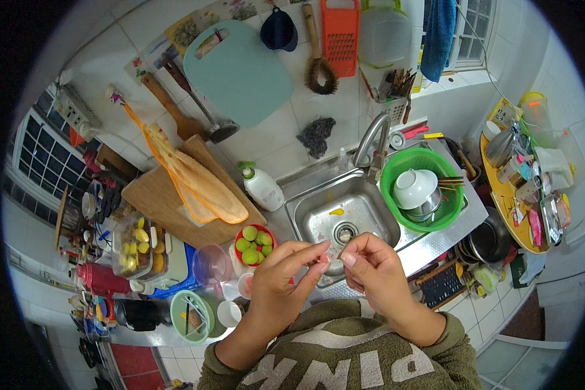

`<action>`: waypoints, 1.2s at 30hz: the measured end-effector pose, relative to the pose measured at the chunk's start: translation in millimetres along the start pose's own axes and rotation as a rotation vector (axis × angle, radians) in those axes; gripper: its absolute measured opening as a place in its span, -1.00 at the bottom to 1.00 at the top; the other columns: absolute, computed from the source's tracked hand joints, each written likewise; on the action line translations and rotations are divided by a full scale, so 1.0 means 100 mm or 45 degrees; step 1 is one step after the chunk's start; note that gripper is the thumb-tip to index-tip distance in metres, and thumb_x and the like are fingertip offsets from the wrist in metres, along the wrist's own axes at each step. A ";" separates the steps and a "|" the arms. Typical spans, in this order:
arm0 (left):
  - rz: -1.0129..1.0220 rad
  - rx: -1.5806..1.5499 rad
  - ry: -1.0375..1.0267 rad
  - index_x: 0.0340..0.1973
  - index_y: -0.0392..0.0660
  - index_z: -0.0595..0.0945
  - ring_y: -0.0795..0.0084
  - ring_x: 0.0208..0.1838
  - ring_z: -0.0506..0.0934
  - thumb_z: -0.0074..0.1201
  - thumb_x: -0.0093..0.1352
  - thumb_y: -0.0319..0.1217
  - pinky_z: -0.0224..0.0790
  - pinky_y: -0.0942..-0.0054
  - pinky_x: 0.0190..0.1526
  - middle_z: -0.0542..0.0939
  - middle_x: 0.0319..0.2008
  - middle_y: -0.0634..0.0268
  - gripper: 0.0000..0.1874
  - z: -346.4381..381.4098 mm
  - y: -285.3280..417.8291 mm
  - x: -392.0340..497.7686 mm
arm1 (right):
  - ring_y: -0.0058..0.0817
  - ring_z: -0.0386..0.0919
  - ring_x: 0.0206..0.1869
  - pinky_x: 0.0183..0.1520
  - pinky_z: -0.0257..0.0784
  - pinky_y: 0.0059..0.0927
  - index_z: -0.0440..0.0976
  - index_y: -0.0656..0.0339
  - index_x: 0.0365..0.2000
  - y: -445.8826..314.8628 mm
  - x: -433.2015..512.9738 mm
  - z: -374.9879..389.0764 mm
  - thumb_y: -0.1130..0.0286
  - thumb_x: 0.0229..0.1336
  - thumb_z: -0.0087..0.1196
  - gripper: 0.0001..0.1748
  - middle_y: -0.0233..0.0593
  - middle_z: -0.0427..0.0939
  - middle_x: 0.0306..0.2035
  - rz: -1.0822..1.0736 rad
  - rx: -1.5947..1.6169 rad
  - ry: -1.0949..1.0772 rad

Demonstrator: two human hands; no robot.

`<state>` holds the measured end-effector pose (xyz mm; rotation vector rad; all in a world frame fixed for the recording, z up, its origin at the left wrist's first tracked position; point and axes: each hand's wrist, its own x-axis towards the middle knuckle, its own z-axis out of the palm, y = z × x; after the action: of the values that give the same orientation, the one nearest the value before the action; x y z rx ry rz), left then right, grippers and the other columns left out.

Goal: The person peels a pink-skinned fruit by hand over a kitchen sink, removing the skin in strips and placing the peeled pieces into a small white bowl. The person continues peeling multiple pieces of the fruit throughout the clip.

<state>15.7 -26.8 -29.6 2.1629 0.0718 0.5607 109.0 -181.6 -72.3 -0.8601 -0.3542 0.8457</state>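
Note:
Both hands are raised over the near edge of a stainless steel sink. Between its thumb and fingertips, my left hand pinches a small pinkish piece, too small to name. My right hand is close beside it, thumb and index finger pressed together; whether something thin is between them I cannot tell. A yellow scrap lies in the sink near the drain, which has pale bits in it. Left of the sink, a red bowl holds several green round fruits.
A green basin with white bowls and chopsticks stands right of the sink under the faucet. A white pump bottle and a wooden cutting board are at the left. Nearer stand a clear pink container, a white cup and a light green bowl.

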 end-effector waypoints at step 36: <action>-0.583 -1.130 -0.060 -0.07 -0.33 0.55 0.55 -0.23 0.58 0.10 0.40 -0.56 0.54 0.57 -0.20 0.60 -0.19 0.24 -0.80 0.03 -0.07 -0.09 | -0.86 0.23 -0.54 -0.52 0.09 -0.74 0.41 0.24 -0.25 -0.02 0.03 0.18 0.37 0.32 0.10 -0.85 -0.56 0.38 -0.52 -0.091 -0.040 -0.025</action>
<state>10.1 -26.9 -40.0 1.2336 0.2367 0.2023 101.5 -170.6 -59.7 -0.8639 -0.4141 0.7849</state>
